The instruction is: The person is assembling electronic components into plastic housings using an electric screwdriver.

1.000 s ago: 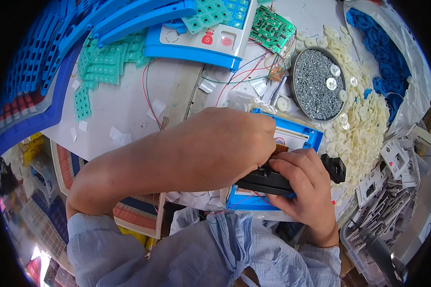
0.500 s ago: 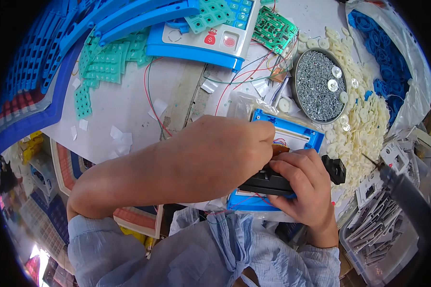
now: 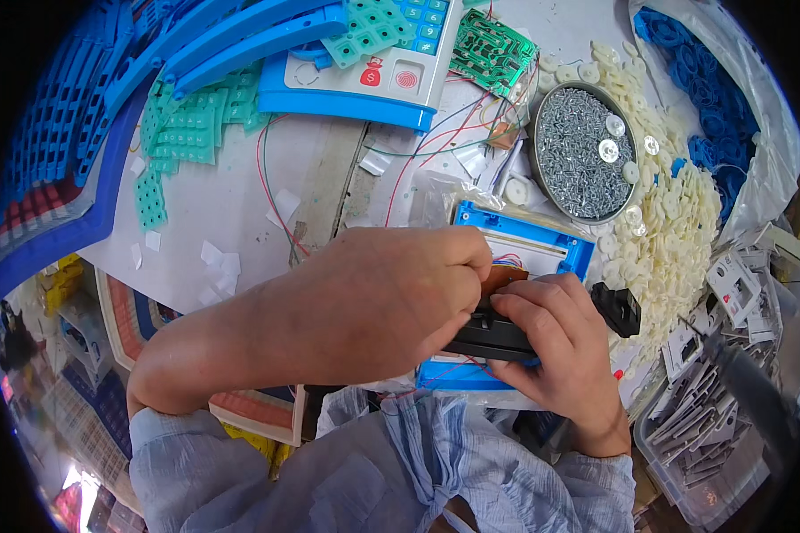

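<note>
A black plastic part (image 3: 489, 336), long and bar-like, lies across a blue frame (image 3: 462, 377) with a white inside. My right hand (image 3: 556, 333) is wrapped round the black part from the right, fingers over its top and thumb below. Over its left half my left hand (image 3: 418, 284) is closed, the thumb and fingers pinched together. What they hold, if anything, is hidden behind the fist. Between my two hands a brown circuit board (image 3: 502, 281) shows in part, with coloured wires beside it.
A round metal bowl (image 3: 582, 151) of screws stands beyond my right hand, among piled cream plastic discs (image 3: 662, 258). Farther off lie a green circuit board (image 3: 493, 55), a blue-and-white keypad housing (image 3: 356, 89) and teal rubber keypads (image 3: 187, 129). A clear bin (image 3: 684, 453) holds grey panels.
The whole view has shifted slightly, so the table things sit a little farther left. My left thumb shows more now, low against the black part; my right hand keeps its grip.
</note>
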Action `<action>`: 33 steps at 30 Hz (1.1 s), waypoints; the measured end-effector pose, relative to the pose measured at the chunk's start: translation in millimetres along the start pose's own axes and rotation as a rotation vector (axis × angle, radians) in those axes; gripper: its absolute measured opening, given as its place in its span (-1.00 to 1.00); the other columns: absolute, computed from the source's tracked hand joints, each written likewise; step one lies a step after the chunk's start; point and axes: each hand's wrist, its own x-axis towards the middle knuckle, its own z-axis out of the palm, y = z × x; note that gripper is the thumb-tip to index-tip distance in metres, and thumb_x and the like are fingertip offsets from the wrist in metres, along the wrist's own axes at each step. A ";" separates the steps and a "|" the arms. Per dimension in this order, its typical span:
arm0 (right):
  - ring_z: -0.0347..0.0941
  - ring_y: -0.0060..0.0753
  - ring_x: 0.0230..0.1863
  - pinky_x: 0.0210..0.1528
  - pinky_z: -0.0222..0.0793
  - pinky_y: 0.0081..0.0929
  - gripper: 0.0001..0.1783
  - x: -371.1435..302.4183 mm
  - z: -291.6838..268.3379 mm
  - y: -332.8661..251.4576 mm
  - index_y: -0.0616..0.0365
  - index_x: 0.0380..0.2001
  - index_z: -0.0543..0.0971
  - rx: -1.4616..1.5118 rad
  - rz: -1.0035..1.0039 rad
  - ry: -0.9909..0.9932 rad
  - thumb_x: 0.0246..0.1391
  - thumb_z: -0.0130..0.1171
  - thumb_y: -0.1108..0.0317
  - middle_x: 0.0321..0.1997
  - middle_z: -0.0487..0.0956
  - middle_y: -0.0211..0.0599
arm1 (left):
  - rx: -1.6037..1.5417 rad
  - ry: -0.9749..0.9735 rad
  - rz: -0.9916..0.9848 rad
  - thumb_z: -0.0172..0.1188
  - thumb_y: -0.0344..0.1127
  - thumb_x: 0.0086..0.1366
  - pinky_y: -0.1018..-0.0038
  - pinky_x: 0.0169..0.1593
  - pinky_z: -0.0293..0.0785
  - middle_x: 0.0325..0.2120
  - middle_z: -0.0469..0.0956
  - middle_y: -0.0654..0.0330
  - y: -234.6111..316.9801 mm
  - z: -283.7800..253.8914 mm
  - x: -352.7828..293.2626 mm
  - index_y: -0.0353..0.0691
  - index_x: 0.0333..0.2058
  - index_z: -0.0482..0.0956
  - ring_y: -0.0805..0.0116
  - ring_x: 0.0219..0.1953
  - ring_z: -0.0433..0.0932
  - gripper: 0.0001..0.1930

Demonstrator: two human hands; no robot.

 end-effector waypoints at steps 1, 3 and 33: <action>0.51 -0.03 -0.15 -0.12 0.52 -0.22 -0.36 -0.3 -0.2 0.0 0.28 -0.03 0.56 0.002 0.001 0.003 -0.27 0.49 0.32 -0.06 0.56 -0.11 | -0.031 0.021 0.004 0.31 -0.37 0.23 0.28 -0.16 0.59 -0.09 0.54 0.15 1.8 -0.4 -1.9 -0.26 -0.27 0.56 0.12 -0.18 0.63 -0.84; 0.51 -0.02 -0.15 -0.12 0.52 -0.21 -0.35 -0.5 -0.4 -0.2 0.28 -0.02 0.56 0.008 0.002 0.009 -0.27 0.48 0.31 -0.06 0.55 -0.10 | -0.094 0.063 0.011 0.38 -0.34 0.17 0.29 -0.15 0.60 -0.05 0.53 0.12 6.0 0.2 -6.6 -0.26 -0.21 0.55 0.11 -0.15 0.64 -0.74; 0.49 0.00 -0.06 -0.06 0.47 -0.22 -0.32 -22.9 -9.5 -28.9 0.21 0.06 0.58 -0.094 0.168 0.168 -0.20 0.53 0.29 0.06 0.56 -0.11 | 0.199 0.270 0.122 0.46 -0.39 -0.05 0.32 -0.23 0.58 -0.12 0.53 0.09 12.4 45.8 -20.5 -0.37 -0.12 0.58 0.11 -0.17 0.54 -0.54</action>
